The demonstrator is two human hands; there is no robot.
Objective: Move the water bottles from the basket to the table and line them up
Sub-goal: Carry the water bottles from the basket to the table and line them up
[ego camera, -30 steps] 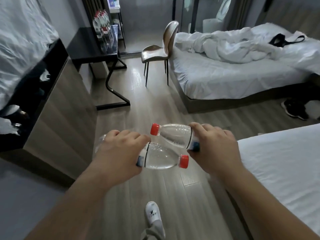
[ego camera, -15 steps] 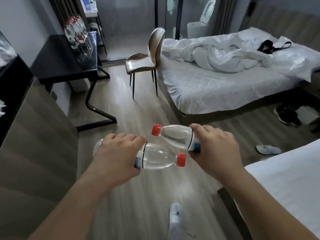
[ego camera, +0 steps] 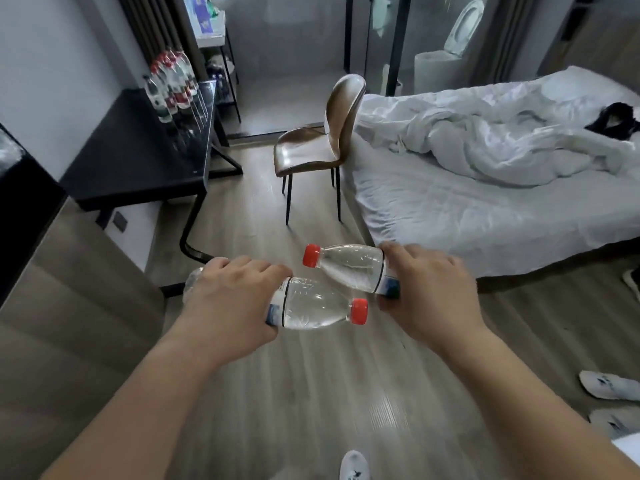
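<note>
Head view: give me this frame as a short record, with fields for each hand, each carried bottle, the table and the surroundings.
left hand: grips left bottle round its label
left bottle: held sideways, red cap pointing right
right hand: grips right bottle round its label
right bottle: held sideways, red cap pointing left, just beyond left bottle
table: black, ahead on the left
bottle row: upright on the table, near its far end
surroundings: chair beside an unmade bed; slippers lower right
</note>
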